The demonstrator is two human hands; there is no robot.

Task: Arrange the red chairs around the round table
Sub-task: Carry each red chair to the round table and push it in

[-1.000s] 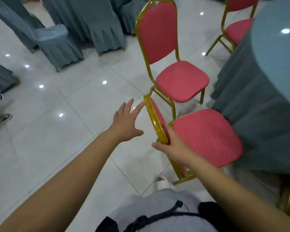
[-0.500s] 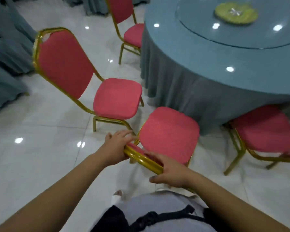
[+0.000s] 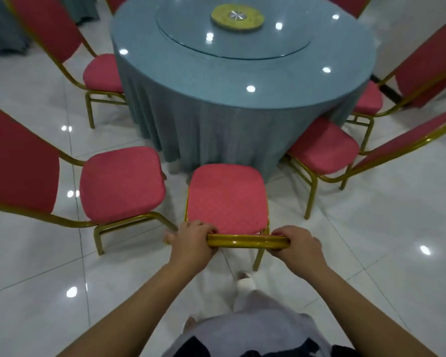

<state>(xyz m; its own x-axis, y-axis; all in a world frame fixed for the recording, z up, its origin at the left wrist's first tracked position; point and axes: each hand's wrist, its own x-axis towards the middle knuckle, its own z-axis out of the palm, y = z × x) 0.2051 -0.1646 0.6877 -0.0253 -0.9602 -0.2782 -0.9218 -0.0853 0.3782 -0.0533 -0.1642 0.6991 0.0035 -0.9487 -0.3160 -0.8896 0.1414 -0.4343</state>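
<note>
A red chair [image 3: 227, 199] with a gold frame stands straight in front of me, its seat facing the round table [image 3: 242, 81], which wears a blue-grey cloth. My left hand [image 3: 192, 244] grips the left end of the chair's gold top rail. My right hand [image 3: 298, 244] grips the right end of the same rail. The chair's seat front lies close to the hanging tablecloth. Seen from above, the backrest is hidden below the rail.
More red chairs ring the table: one at near left [image 3: 119, 184], one at far left [image 3: 102, 73], two at right [image 3: 325, 145] [image 3: 366, 99]. A glass turntable [image 3: 232, 34] sits on the table. White glossy tile floor [image 3: 397, 240] spreads around; my foot [image 3: 245, 279] is under the chair.
My left hand has taken hold of the rail beside my right. The chair has swung round to face the table squarely, and my view now looks straight at the table.
</note>
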